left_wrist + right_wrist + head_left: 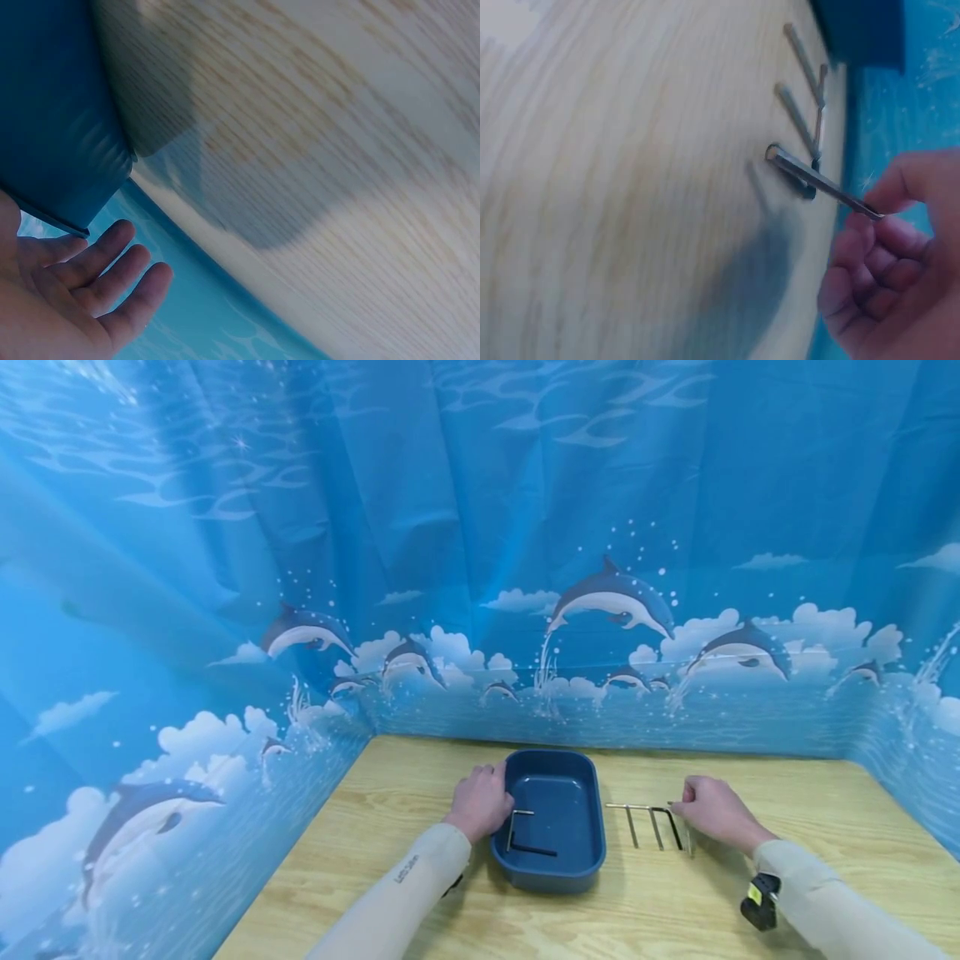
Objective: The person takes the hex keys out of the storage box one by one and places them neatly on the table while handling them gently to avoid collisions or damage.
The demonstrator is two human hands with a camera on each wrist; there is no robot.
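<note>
My left hand (480,802) holds the left rim of a dark blue rectangular bin (550,881). In the left wrist view, the bin's edge (56,219) runs between the thumb and the index finger of that hand (82,300), with the other fingers spread outside. Inside the bin lie a silver hex key (511,831) and a black hex key (534,849). To the right of the bin, my right hand (716,810) pinches a metal hex key (821,180) by one end between thumb and index finger, its long arm angled over the table.
Three more hex keys lie in a row on the table between bin and right hand: one silver (632,828), one beside it (657,831) and a black one (676,831). The wood-grain table (420,768) meets a blue dolphin-print curtain (480,568) at back and sides.
</note>
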